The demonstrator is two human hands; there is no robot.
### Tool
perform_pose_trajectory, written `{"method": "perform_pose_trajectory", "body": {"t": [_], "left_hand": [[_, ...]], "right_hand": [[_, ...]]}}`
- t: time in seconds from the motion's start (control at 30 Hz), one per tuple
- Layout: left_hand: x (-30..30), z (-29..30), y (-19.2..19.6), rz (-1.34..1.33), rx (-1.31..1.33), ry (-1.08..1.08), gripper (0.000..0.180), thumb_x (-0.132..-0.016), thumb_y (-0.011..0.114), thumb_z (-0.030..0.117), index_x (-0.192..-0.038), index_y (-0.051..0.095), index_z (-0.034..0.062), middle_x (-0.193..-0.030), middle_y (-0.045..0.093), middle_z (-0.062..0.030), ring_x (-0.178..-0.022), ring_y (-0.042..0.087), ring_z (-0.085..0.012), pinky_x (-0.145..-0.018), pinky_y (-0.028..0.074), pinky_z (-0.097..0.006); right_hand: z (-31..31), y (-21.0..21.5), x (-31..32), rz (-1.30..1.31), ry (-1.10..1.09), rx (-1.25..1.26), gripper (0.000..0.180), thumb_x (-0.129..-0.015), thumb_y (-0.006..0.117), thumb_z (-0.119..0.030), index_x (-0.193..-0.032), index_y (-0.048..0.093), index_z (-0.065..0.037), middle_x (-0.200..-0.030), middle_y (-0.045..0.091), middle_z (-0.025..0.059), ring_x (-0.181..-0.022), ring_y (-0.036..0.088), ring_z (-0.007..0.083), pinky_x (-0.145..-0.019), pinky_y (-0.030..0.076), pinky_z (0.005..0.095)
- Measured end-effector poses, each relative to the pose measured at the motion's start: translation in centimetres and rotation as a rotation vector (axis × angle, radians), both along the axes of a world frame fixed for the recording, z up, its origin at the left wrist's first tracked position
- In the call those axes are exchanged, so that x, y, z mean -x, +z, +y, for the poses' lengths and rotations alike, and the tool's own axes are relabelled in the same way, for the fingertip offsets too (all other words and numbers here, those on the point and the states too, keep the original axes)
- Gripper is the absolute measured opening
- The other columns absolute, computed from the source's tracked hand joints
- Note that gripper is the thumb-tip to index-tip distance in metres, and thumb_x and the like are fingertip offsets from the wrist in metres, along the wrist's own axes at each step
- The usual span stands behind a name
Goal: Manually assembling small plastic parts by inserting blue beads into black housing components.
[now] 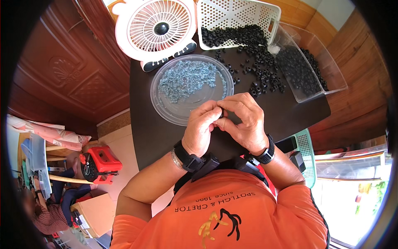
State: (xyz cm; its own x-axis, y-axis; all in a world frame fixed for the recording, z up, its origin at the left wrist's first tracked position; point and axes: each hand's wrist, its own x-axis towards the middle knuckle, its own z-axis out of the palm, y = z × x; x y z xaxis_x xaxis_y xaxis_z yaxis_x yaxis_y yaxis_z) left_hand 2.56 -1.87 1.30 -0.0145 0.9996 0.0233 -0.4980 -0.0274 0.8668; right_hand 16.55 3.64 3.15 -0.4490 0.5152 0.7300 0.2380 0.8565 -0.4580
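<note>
My left hand [200,126] and my right hand [245,120] meet over the near side of the dark table, fingertips pinched together. Between them is a small black ring-like part [221,112], mostly covered by the fingers. Just beyond my hands lies a round clear plastic tray [182,113] bearing a heap of tiny bluish spring-like pieces [186,79]. Loose black ring-shaped parts [263,72] are scattered on the table to the far right of my hands.
A white perforated basket [236,10] lies tipped with black parts spilling out. Beside it, a clear bin [309,97] holds more. A small fan [143,41] stands far left, a green basket [309,157] to the right. Another person [52,216] sits at lower left near a red case [105,162].
</note>
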Motion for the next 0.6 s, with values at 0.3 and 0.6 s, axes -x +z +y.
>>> {"method": "perform_pose_trajectory", "body": {"t": [0.3, 0.6], "left_hand": [[-0.24, 0.09, 0.02, -0.031, 0.021, 0.001, 0.026, -0.097, 0.046, 0.025, -0.094, 0.059, 0.0032, -0.082, 0.060, -0.0006, -0.069, 0.057, -0.0075, -0.061, 0.038, -0.020], [0.26, -0.46, -0.26, 0.030, 0.081, -0.074, 0.031, -0.097, 0.044, 0.030, -0.089, 0.056, 0.0029, -0.074, 0.060, -0.0068, -0.059, 0.056, -0.0125, -0.051, 0.042, -0.023]], "right_hand": [[0.33, -0.21, -0.07, 0.002, -0.043, -0.051, 0.037, -0.063, 0.079, -0.008, -0.096, 0.064, -0.005, -0.091, 0.065, 0.0087, -0.078, 0.060, 0.0263, -0.069, 0.051, 0.0349], [0.75, -0.67, -0.01, -0.057, -0.010, -0.150, 0.035, -0.063, 0.074, -0.003, -0.096, 0.062, -0.001, -0.089, 0.063, 0.0123, -0.076, 0.059, 0.0296, -0.066, 0.050, 0.0365]]}}
